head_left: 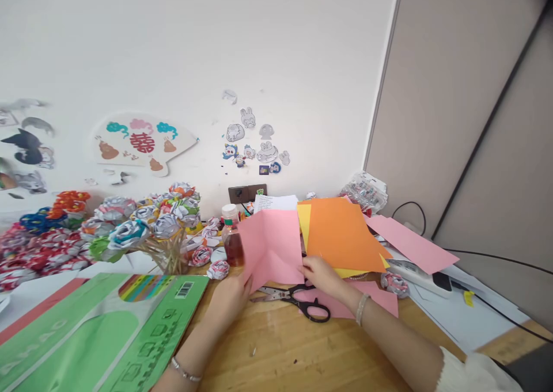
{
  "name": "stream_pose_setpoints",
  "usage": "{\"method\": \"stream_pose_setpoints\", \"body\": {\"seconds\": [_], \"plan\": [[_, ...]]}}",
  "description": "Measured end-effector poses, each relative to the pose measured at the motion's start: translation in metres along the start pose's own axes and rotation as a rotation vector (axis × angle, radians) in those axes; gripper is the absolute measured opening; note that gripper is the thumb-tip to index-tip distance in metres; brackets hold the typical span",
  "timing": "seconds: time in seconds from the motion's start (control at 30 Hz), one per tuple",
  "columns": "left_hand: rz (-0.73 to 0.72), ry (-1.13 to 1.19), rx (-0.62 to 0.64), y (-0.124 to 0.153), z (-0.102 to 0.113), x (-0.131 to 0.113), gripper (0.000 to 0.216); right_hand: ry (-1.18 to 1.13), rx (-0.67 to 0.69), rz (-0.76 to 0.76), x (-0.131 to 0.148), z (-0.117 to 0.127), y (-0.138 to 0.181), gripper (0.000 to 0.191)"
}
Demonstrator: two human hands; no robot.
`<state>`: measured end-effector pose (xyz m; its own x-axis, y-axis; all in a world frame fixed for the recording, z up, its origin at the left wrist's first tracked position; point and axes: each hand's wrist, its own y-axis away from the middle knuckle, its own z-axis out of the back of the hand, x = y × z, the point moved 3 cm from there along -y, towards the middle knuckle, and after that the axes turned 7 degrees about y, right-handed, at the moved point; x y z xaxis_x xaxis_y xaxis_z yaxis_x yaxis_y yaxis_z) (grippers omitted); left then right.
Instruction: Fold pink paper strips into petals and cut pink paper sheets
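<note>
A creased pink sheet of paper (274, 245) stands upright between my hands, raised above the wooden table. My left hand (231, 297) pinches its lower left corner. At the lower right edge, my right hand (319, 272) is closed on the same sheet. Under it lie black-handled scissors (314, 308), blades pointing left. Another pink paper piece (375, 299) rests on the table beneath my right forearm. Behind that hand are orange sheets (345, 233) with yellow paper (304, 219) showing at their edges. My thumbs are partly hidden.
Left of me lies a green paper pack (108, 328). Paper flowers on sticks (142, 225) stand behind it. A bottle of dark liquid (234, 245) is close to my left hand. At right are a pink strip (415, 243), a white power strip (423, 277) and black cables.
</note>
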<state>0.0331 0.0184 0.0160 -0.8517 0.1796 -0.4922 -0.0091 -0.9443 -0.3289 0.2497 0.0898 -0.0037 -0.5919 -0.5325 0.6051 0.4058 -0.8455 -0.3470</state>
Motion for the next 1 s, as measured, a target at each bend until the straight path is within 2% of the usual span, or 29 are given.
{"method": "stream_pose_setpoints", "body": {"seconds": [0.07, 0.17, 0.37, 0.47, 0.53, 0.6, 0.67, 0.73, 0.8, 0.87, 1.0], "plan": [[0.021, 0.027, 0.009, -0.002, -0.004, 0.006, 0.026, 0.033, 0.012, 0.016, -0.001, -0.005, -0.003, 0.026], [0.053, 0.088, 0.01, -0.003, -0.008, 0.009, 0.026, 0.03, -0.05, -0.013, -0.002, -0.011, -0.002, 0.026], [0.127, 0.306, -0.024, -0.006, -0.003, 0.003, 0.034, -0.275, -0.142, -0.044, -0.004, -0.009, -0.004, 0.028], [0.244, 0.469, 0.026, -0.005, 0.004, 0.0, 0.035, -0.29, -0.089, -0.068, -0.007, -0.001, -0.008, 0.027], [0.368, 0.627, 0.077, -0.004, 0.006, 0.0, 0.033, -0.204, -0.042, -0.08, -0.005, 0.008, -0.007, 0.024], [0.42, 0.689, 0.047, -0.004, 0.009, -0.002, 0.03, -0.047, -0.019, -0.072, 0.0, 0.018, -0.001, 0.018], [0.391, 0.632, -0.039, -0.004, 0.014, -0.004, 0.027, 0.146, 0.035, -0.041, 0.008, 0.025, 0.011, 0.014], [0.356, 0.577, -0.078, -0.005, 0.018, -0.006, 0.026, 0.31, 0.161, 0.006, 0.014, 0.024, 0.025, 0.012], [0.329, 0.553, -0.088, -0.005, 0.022, -0.01, 0.029, 0.45, 0.264, 0.057, 0.018, 0.019, 0.039, 0.023], [0.296, 0.545, -0.096, -0.005, 0.027, -0.015, 0.032, 0.586, 0.271, 0.11, 0.019, 0.012, 0.047, 0.031], [0.232, 0.511, -0.11, -0.008, 0.041, -0.031, 0.038, 0.747, 0.259, 0.178, 0.018, 0.001, 0.046, 0.032]]}}
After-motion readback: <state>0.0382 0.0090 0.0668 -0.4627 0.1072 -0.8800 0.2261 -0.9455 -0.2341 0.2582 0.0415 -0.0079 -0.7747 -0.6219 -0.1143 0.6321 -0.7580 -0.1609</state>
